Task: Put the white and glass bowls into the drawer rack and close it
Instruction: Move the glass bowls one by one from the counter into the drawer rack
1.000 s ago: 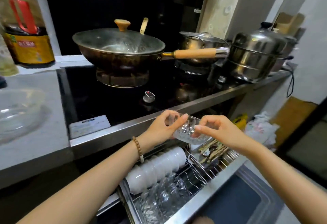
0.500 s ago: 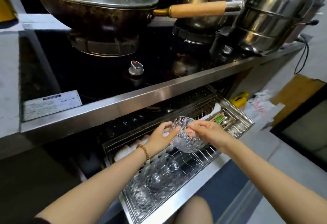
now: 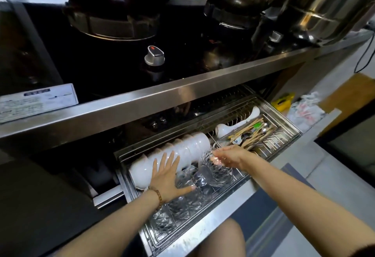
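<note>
Drawer rack [image 3: 285, 139] is standing open, white bowls [image 3: 182, 150] lining its back row. I am laying my left hand [image 3: 166, 176] flat, fingers spread, across them; my right hand [image 3: 228, 156] is gripping the rim of the glass bowl [image 3: 216, 175], tilted just beside my left thumb.
</note>
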`<state>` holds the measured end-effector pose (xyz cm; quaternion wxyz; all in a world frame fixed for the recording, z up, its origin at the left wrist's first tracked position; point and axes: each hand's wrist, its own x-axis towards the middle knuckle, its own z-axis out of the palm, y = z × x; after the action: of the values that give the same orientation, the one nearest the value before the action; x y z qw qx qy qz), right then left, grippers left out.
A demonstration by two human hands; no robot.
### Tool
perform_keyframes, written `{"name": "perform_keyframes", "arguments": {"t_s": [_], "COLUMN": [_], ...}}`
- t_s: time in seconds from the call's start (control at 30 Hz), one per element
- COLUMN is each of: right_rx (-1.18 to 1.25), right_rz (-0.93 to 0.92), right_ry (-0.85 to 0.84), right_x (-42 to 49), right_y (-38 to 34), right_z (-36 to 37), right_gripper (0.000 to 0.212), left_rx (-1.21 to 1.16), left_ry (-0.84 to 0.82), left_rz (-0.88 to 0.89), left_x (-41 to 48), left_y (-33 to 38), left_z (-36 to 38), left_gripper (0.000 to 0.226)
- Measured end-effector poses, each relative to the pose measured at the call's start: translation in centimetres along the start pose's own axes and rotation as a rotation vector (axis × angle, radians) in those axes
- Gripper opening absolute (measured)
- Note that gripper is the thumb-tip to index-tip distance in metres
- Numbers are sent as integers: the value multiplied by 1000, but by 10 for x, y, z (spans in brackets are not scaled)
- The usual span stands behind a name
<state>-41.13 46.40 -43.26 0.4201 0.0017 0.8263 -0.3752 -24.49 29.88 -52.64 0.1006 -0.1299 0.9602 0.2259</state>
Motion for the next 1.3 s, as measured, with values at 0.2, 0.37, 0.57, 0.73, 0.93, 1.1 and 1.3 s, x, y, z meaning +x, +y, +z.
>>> {"name": "perform_keyframes", "arguments": {"t_s": [0.2,0.37,0.57,0.73,0.93,1.1,1.3], "right_rx": [-136,-187,-219,-194,-256,-473,-460], "right_rz": [99,153,173,207,163,-2,-221], "right_ry": [-144,-243,-277,-342,-301,-160,-27], "right_x": [9,16,25,24,17,17,-6], "right_y": [-5,-5,0,1,-4,-3,-8], "right_z": [13,27,31,32,33,33,19], "right_gripper": [33,18,21,21,22,25,37], "left_rx": [23,13,5,5,-7,-13,-137], "left_ry": [-34,-46,-51,-56,-65,-67,-96], "left_rz": [-9,-11,-11,-20,-27,-28,-18], "left_x": [3,3,1,2,3,1,-11], "left_y": [-1,0,1,1,1,4,16], "left_z": [2,1,0,1,1,-4,-28], "left_gripper": [126,125,123,124,125,124,110]}}
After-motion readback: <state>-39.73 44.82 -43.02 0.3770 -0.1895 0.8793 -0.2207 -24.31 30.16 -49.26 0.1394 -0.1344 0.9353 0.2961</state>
